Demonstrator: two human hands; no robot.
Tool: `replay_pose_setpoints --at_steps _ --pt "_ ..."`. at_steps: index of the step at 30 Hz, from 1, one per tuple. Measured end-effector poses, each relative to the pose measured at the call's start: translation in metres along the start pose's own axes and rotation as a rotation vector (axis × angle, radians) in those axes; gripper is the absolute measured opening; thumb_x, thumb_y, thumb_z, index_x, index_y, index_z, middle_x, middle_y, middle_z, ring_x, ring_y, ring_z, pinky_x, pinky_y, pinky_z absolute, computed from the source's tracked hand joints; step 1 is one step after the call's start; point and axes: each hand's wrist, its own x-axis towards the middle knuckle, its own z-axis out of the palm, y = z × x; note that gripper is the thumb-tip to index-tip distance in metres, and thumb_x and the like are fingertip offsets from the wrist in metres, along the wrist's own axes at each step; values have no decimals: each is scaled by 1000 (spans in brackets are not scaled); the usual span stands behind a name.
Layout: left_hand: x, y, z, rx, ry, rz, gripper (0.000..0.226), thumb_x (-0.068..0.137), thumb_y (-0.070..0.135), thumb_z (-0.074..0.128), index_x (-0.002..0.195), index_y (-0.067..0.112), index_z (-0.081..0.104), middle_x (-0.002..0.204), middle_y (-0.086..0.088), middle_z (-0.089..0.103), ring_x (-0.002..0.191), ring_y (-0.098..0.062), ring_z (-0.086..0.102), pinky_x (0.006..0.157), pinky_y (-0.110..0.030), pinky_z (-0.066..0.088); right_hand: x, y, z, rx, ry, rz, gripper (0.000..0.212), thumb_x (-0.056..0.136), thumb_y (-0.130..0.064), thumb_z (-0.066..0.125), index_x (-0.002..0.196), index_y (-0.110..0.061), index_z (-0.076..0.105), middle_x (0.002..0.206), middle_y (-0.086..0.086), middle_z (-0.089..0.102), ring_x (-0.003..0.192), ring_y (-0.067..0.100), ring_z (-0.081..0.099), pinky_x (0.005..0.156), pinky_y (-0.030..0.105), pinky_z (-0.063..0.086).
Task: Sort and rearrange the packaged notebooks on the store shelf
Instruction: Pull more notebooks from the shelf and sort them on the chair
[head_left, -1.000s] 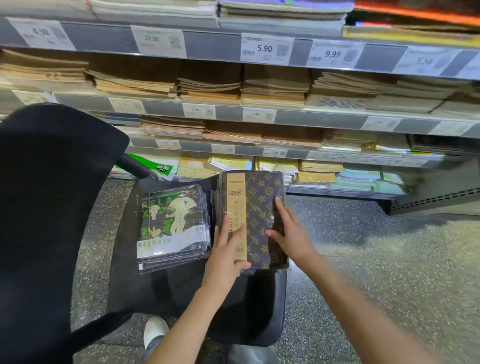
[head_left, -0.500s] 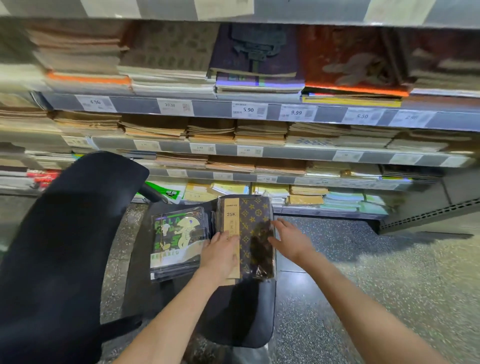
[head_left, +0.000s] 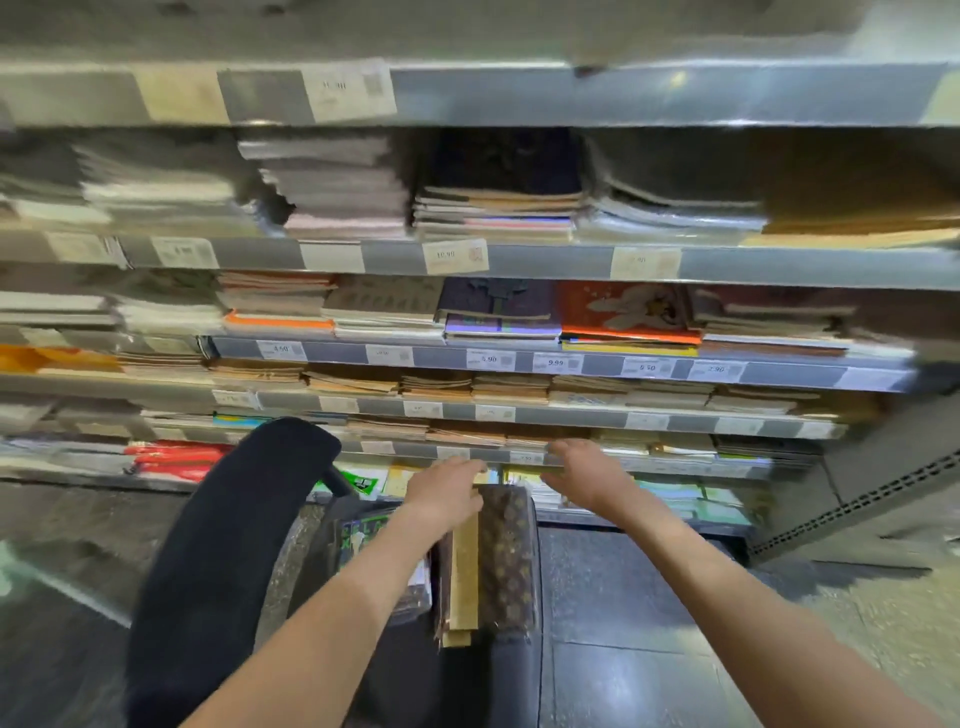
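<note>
A stack of brown patterned notebooks (head_left: 506, 561) in clear wrapping, with a tan paper band down its left part, lies on the seat of a black office chair (head_left: 218, 561) that stands in front of the store shelf (head_left: 519, 260). Just to its left on the same seat lies a second stack of wrapped notebooks with a green and black cover (head_left: 363, 535), mostly hidden under the left forearm. The left hand (head_left: 447, 493) is over the far end of the brown stack, fingers bent and pointing toward the shelf; the blur makes it impossible to tell whether it grips the top notebook or only touches it. The right hand (head_left: 584, 473) is raised off the stack to its right, fingers spread and loosely extended, holding nothing, in front of the lower shelf edges. The shelf rises in several tiers filled with flat piles of notebooks, brown kraft ones on the middle rows, an orange cover (head_left: 628, 312) and a purple one (head_left: 498, 306) higher up. Price labels (head_left: 556, 362) line the shelf rails; one reads 9.99.
</note>
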Motion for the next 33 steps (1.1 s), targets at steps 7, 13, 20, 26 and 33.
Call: replay_pose_setpoints --at_steps 7,13,20,26,33 --pt "-16 13 -93 50 75 -15 44 93 29 49 135 29 40 134 0 49 115 -21 52 86 -35 48 -15 -33 -91 -4 144 -52 45 94 -34 49 134 -14 44 138 5 47 128 22 40 99 37 40" --pt "-28 14 -167 -8 165 55 43 91 28 54 132 27 43 132 0 51 115 -20 52 92 -34 47 -25 -58 -154 -39 238 -57 48 93 -34 52 136 -16 42 138 4 47 127 22 42 101 38 41" --pt "-29 17 -248 12 197 129 43 90 29 53 132 25 45 129 -1 53 111 -20 53 84 -31 46 -33 -89 -218 -48 283 -35 35 92 -34 52 124 -18 51 125 8 55 109 24 53 90 35 45" --pt "-28 20 -312 84 235 208 44 91 31 51 134 23 44 135 -2 48 118 -21 49 96 -33 43 -35 -113 -261 -72 334 -36 50 93 -35 50 139 -18 39 142 5 43 128 22 41 104 35 36" --pt "-32 25 -366 105 344 306 44 89 33 52 132 27 44 136 2 49 120 -18 50 98 -38 44 -44 -135 -304 -29 434 -24 48 94 -36 50 137 -20 40 137 5 46 118 21 48 98 33 42"
